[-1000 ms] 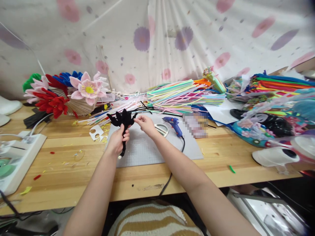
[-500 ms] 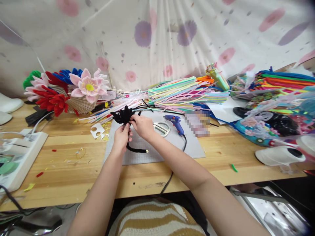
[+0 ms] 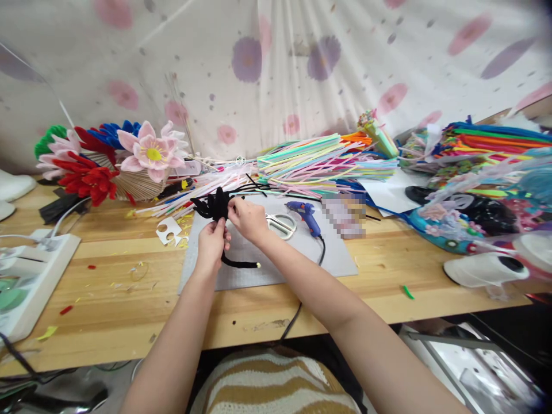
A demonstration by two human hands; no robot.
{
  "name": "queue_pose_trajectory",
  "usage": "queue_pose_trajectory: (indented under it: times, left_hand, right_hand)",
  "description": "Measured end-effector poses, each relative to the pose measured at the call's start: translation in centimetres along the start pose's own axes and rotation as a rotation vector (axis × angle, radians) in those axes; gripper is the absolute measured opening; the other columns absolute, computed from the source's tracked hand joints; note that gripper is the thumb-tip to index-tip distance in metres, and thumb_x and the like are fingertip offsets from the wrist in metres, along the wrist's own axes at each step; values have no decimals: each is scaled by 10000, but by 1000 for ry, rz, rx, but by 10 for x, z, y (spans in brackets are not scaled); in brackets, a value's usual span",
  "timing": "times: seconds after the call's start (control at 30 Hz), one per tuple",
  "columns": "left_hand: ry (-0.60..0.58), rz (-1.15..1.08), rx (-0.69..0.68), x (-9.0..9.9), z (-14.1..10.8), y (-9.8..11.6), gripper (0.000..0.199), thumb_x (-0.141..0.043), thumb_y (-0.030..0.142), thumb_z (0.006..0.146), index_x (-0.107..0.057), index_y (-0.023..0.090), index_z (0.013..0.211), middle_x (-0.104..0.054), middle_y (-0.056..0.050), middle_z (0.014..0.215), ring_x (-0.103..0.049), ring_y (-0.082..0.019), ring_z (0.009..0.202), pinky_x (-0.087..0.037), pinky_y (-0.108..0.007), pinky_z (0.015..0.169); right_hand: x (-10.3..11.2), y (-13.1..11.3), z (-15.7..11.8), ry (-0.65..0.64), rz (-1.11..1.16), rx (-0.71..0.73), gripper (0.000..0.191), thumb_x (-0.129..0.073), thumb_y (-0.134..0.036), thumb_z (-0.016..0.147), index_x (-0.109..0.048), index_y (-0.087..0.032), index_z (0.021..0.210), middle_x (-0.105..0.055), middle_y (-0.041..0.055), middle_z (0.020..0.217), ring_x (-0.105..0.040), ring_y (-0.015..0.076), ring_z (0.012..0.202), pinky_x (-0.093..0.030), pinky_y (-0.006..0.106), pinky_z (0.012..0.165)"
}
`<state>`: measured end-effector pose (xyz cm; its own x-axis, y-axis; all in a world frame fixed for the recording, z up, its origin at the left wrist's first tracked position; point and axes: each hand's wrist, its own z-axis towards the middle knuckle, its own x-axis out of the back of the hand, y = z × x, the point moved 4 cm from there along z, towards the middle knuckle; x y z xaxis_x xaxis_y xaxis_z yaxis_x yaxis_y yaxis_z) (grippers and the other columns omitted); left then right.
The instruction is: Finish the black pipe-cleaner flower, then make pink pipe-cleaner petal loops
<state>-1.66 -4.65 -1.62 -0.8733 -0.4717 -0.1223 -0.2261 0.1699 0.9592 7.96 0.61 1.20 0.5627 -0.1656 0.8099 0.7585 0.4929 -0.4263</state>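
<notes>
Pale cloth backs the worktop. Over the mat, the left hand holds the black flower by its base; the right hand pinches what seems a petal. Likely light, soft, bendy: hold its stem.

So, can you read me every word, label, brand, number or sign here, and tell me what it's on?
Nothing here is readable.
Black fuzzy flower: no lettering visible.
Blue glue gun: any marking is too small to read.
Item beside it: pixelated, so any print is unreadable.
</notes>
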Motion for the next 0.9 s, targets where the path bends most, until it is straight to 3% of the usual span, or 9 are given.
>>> queue_pose_trajectory:
  times: [0.17,0.27,0.47,0.77,0.9]
  left_hand:
    - [11,-20,31,5,3,-4,214,-577,247,779,-480,128,629,-461,50,531,-415,-32,386,-235,-135,291]
    - [2,-30,34,6,5,-5,224,-593,265,769,-487,125,630,-465,51,528,-418,-32,385,-237,-135,293]
    - [7,-10,52,0,3,-3,234,-606,294,756,-491,125,640,-479,50,508,-410,-32,357,-254,-144,304]
    - [16,-12,-30,-4,2,-3,197,-625,275,719,-502,134,658,-482,48,533,-429,-44,389,-301,-148,304]
    - [7,27,-59,-2,5,-1,176,-623,270,711,-509,136,697,-496,42,562,-456,-52,414,-327,-147,314]
  right_hand:
    - [19,31,0,163,184,-152,190,-457,-276,866,-599,-166,929,-592,-16,657,-545,112,629,-336,214,612]
    - [23,41,-7,147,271,-150,173,-476,-265,851,-602,-162,908,-560,-31,621,-513,97,584,-332,203,596]
    - [5,17,-15,-35,139,57,194,-479,-294,881,-625,-182,941,-634,0,705,-575,119,695,-343,216,648]
    - [-8,0,-6,-116,23,-75,231,-418,-277,905,-593,-189,1028,-689,37,865,-628,172,845,-366,247,667]
    - [-4,6,-4,-67,18,-123,227,-423,-269,890,-596,-170,998,-681,45,836,-622,173,803,-361,251,658]
